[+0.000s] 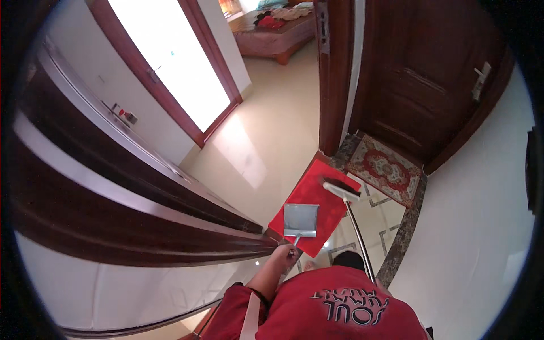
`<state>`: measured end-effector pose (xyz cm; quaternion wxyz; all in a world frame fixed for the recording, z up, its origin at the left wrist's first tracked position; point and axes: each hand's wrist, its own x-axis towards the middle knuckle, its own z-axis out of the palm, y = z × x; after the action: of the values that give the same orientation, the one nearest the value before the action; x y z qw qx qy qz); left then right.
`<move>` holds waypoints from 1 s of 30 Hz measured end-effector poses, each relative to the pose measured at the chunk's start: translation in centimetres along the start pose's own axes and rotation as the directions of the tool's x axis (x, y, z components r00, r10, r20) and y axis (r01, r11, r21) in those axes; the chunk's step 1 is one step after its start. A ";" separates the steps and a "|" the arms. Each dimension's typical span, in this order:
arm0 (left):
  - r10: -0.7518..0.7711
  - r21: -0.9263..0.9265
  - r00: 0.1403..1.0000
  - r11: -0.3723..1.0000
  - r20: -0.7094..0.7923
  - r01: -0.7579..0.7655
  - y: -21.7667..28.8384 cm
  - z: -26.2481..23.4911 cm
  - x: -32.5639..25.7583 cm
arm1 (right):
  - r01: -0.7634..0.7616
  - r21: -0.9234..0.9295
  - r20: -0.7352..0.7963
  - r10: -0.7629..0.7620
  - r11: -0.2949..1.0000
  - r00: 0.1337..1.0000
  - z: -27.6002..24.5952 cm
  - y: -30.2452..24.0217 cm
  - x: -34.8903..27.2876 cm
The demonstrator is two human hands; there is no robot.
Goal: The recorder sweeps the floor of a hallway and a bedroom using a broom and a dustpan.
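Just left of the left fingers, the dark wooden door frame blocks a sideways pass. Straight ahead of them, the dustpan stands in the way over the red mat; farther ahead, the pale floor opens out. To their right, room runs over the tiles until the broom handle slants across, its broom head obstructing forward-right; well beyond, the white wall closes that side.

Patterned rug beside brown door, bed, bright glazed door
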<state>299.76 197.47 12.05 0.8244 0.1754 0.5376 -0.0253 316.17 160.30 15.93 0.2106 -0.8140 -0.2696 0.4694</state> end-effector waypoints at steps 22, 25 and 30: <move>0.339 -0.390 0.866 0.789 -0.368 -0.475 13.6 10.0 -4.7 | 0.348 -0.690 0.467 0.023 0.634 0.884 -28.4 -24.0 35.1; 0.408 -0.397 0.832 0.741 -0.376 -0.543 17.4 10.8 -5.2 | 0.426 -0.702 0.555 0.062 0.571 0.830 -28.3 -25.7 36.2; 0.451 -0.388 0.787 0.694 -0.422 -0.606 23.2 8.8 -4.7 | 0.478 -0.515 0.674 -0.008 0.711 0.739 -21.7 -24.0 41.5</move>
<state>310.87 215.77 25.51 0.7221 0.1043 0.5664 0.3833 346.57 203.19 13.43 -0.1290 -0.5827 -0.5831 0.5512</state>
